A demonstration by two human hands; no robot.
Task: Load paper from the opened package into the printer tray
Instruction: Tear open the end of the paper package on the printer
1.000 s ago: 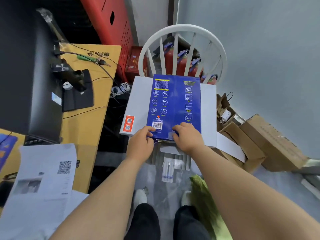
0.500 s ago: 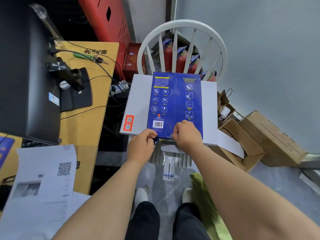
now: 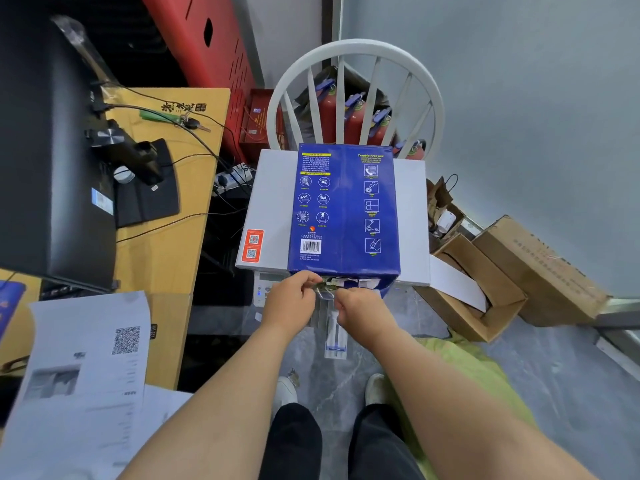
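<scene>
Early yet: left hand (image 3: 291, 302) and right hand (image 3: 360, 311) pinching wrapper flaps at blue paper package (image 3: 343, 209) (atop printer (image 3: 412, 216), near edge); no sheets out, tray unloaded.

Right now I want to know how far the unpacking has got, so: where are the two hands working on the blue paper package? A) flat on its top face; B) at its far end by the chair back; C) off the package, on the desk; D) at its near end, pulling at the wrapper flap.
D: the left hand and right hand pinch the torn flap at the near end of the blue paper package, which lies on the printer.
</scene>
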